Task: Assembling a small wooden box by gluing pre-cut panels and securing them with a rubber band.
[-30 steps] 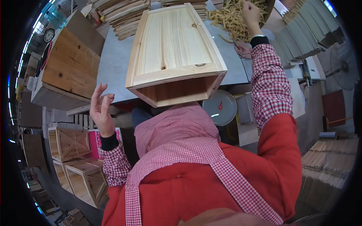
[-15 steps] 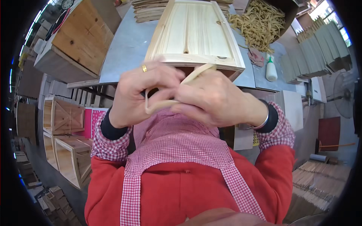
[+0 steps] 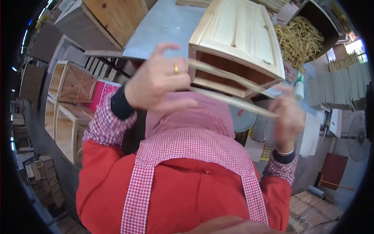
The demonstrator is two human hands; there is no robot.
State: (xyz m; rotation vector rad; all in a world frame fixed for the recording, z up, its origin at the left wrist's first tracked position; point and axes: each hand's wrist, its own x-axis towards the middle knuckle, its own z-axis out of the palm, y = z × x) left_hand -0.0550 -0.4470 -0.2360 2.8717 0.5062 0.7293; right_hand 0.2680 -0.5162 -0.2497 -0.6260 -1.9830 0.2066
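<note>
A wide beige rubber band (image 3: 233,102) is stretched between my two hands, its two strands running side by side. My left hand (image 3: 157,84) has one end looped round its fingers, with the index finger raised and the thumb pointing right. The other end is held by my right hand (image 3: 287,119), which is blurred by motion. Just beyond the band, a pale wooden box (image 3: 233,27) with a panelled top lies on the table, its open end facing me. The band crosses in front of that opening without visibly gripping the box.
The blue-grey table (image 3: 161,29) carries a heap of rubber bands (image 3: 298,41) in a dark carton at the far right. A white bottle (image 3: 299,89) stands near it. Stacked grey boards (image 3: 343,87) are at right, and a large wooden cabinet (image 3: 103,23) at left.
My hands have moved apart, stretching the band that was bunched between them. The view has shifted, so the box now sits further right and its open end shows.
</note>
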